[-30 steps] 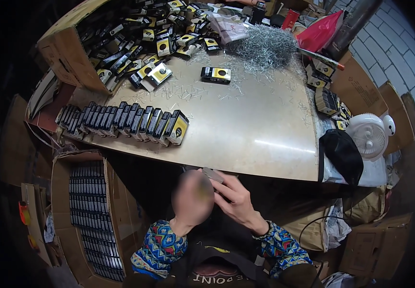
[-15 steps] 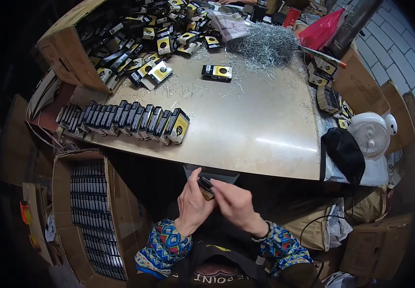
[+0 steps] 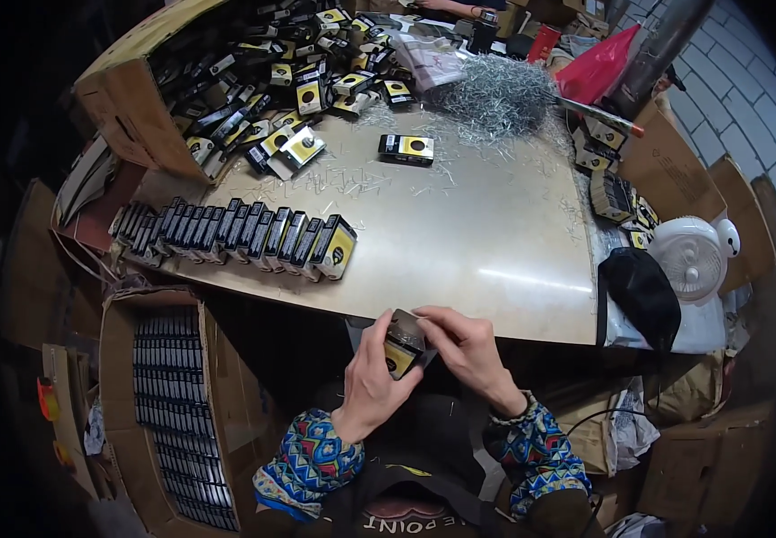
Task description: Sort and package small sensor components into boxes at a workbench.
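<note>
Just in front of the table's near edge, my left hand (image 3: 372, 381) grips a small black-and-yellow cardboard box (image 3: 400, 357) from its left side. The box is tilted, its top flap raised, and its inside faces up; silvery bits show in the opening. My right hand (image 3: 470, 351) has its thumb and index finger pinched at the flap's right edge. On the table, a row of matching boxes (image 3: 285, 240) stands upright at the left. One more such box (image 3: 407, 149) lies flat farther back. A tangled heap of thin metal nails (image 3: 501, 90) sits behind it.
A tipped carton (image 3: 117, 108) spills many small boxes at the back left. Below left, an open carton (image 3: 217, 403) holds packed rows of boxes. At right are a white fan (image 3: 691, 260) and black cloth (image 3: 642, 294). Another person's arm (image 3: 449, 7) shows at the far edge.
My hands have raised the box slightly and moved it right, turning its opening into view. The flap now stands up, and my right hand has shifted right and opened a little.
</note>
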A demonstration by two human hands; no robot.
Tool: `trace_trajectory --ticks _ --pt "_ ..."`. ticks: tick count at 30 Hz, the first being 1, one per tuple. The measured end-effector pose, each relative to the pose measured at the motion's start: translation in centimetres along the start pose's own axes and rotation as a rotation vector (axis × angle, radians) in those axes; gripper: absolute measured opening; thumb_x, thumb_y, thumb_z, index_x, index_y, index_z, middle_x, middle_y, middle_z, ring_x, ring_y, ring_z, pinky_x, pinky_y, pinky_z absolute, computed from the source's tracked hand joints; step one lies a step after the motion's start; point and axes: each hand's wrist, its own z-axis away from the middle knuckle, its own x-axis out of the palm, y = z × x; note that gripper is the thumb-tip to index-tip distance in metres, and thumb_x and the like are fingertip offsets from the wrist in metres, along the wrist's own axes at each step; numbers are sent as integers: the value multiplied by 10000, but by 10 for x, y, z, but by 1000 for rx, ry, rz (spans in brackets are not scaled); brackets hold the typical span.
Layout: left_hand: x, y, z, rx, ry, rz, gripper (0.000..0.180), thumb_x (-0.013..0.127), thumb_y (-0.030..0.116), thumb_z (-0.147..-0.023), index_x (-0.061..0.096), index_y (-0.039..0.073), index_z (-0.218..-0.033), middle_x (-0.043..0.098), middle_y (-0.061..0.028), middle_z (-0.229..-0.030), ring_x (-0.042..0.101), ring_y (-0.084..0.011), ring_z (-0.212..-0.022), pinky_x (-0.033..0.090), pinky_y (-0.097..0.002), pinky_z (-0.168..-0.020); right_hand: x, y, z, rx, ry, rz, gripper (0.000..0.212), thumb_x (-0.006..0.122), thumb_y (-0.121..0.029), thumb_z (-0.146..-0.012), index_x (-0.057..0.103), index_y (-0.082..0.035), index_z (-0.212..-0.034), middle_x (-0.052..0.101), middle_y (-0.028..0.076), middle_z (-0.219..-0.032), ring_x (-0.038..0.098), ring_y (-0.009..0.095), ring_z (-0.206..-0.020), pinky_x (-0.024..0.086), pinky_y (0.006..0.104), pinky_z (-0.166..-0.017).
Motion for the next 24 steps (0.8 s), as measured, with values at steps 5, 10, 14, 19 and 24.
trace_trajectory --ticks 5,10,14,19,24 --pt "7 -7 0 9 66 26 812 816 140 -692 356 40 -1354 553 -215 -1172 607 -409 -1009 525 -435 -823 0 10 13 -305 113 82 140 669 -5 -866 702 8 -1001 707 125 -954 656 131 -767 521 245 -654" --pt "7 -11 3 56 -7 -140 762 829 174 -680 401 32 -1294 581 -214 -1134 628 -409 -954 535 -447 -770 20 11 31 65 2 -147 225 682 -41 -867 687 7 -1086 710 149 -1031 672 135 -856 542 258 -725" --pt "7 -5 2 -90 69 -136 696 820 167 -681 446 8 -1246 593 -234 -1095 628 -423 -928 530 -441 -766 33 13 35 142 83 -415 259 687 -43 -867 685 12 -1120 723 145 -1027 672 104 -877 551 235 -761" --pt "10 -10 9 -113 7 -160 673 800 143 -689 428 0 -1231 580 -221 -1047 601 -410 -950 503 -445 -781 40 4 38 162 153 -233 210 680 -18 -874 704 29 -1077 734 103 -972 667 98 -860 541 217 -763" --pt "12 -14 7 6 32 -131 631 769 73 -697 410 -5 -1210 523 -205 -999 569 -408 -915 481 -442 -762 37 6 37 221 168 -390 201 673 -9 -874 714 17 -1069 734 101 -972 657 81 -843 533 204 -756"
